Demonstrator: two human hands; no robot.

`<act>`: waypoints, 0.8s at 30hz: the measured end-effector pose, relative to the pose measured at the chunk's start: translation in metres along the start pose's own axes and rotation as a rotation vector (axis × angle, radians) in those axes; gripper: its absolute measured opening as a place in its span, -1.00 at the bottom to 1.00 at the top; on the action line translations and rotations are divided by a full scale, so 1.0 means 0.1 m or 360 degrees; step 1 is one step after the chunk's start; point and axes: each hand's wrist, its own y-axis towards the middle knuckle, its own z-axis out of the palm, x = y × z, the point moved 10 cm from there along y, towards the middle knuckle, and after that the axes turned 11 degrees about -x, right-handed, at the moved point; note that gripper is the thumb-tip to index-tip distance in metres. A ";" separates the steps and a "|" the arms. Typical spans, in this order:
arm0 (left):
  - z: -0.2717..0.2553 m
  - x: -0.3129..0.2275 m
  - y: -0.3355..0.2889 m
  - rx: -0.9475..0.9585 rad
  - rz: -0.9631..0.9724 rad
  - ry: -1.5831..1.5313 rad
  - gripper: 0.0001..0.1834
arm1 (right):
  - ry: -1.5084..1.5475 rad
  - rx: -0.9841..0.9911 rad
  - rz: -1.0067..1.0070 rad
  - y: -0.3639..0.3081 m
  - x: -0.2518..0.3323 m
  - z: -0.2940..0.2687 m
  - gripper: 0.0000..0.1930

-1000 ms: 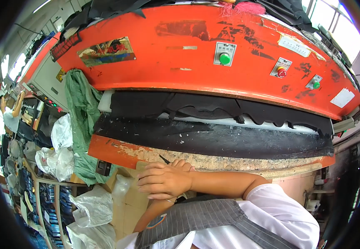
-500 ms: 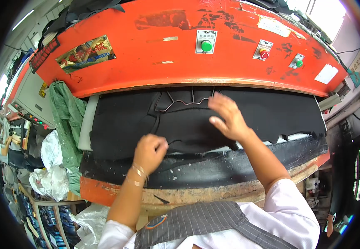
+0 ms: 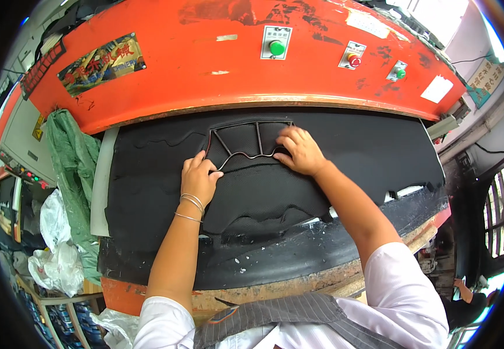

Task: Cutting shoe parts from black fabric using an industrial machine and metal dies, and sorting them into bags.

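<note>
A metal cutting die (image 3: 259, 139), a thin strip frame with a wavy near edge and cross bars, lies on a black sheet of material (image 3: 374, 157). At its left end my left hand (image 3: 199, 179) grips the strip, with thumb and fingers closed around the corner. My right hand (image 3: 301, 151) has its curled fingers on the right end; they are slightly blurred and partly hide the strip. Wavy cut lines show in the sheet to the left of the die and nearer to me.
Beyond the sheet stands the press's red-orange beam (image 3: 176, 104), carrying a green button (image 3: 277, 47), a red button (image 3: 353, 60) and a smaller green button (image 3: 401, 74). Green cloth (image 3: 71, 168) and clear plastic bags (image 3: 60, 267) hang at the left. A worn wooden edge (image 3: 287, 294) runs along the front.
Both hands, apart from the die before, now hold its two ends. The die has come out from under the beam's edge toward me, showing its far side.
</note>
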 end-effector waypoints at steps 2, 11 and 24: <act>-0.03 0.07 -0.01 0.0010 -0.0015 0.0006 -0.80 | -0.0070 -0.0206 -0.0056 -0.10 0.15 -0.15 -0.70; -0.01 0.09 0.01 -0.0196 -0.0132 -0.0215 -0.83 | 0.0118 -0.0284 0.0502 -0.37 -0.29 -0.25 -0.87; 0.05 -0.03 0.04 0.0019 -0.0056 0.0175 -0.84 | -0.0119 -0.0214 -0.0148 0.38 -0.03 -0.11 -0.21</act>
